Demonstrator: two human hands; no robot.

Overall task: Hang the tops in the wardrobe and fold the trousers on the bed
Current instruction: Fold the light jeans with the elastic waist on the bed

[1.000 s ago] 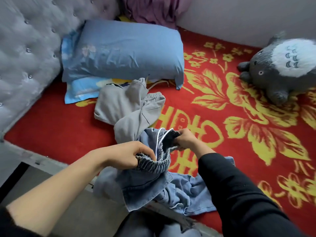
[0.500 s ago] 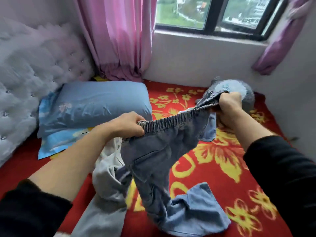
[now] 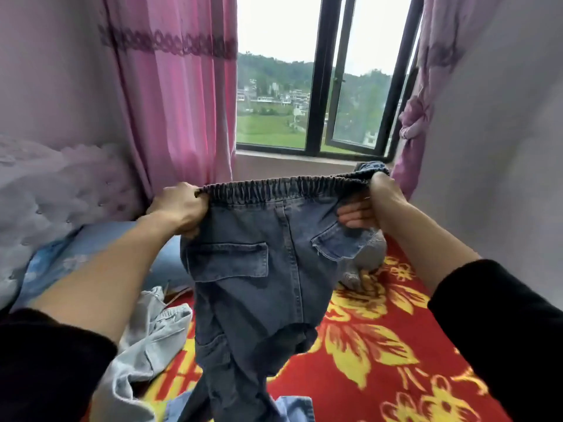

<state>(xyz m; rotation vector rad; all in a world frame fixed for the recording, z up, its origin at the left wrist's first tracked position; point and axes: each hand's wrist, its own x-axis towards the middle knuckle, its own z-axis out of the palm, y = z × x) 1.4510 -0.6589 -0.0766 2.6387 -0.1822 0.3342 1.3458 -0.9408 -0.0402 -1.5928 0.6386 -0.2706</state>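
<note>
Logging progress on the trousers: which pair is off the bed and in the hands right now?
The dark blue jeans, stretched by the elastic waistband between the left hand and right hand. The pale grey pair lies crumpled on the red bedspread, untouched.

Home bedroom: bed (image 3: 396, 376), curtained window (image 3: 304, 86).

Jeans (image 3: 253, 287): washed blue denim, matt, coarse weave, gathered elastic waistband (image 3: 283, 185). Beside them, left: pale grey trousers (image 3: 149, 339), softer cloth. Beneath: bed cover (image 3: 380, 360), red and yellow printed fabric, flat finish. Behind: pink curtain (image 3: 179, 111), thin, slightly sheer; window frame (image 3: 316, 86), dark, smooth.
</note>
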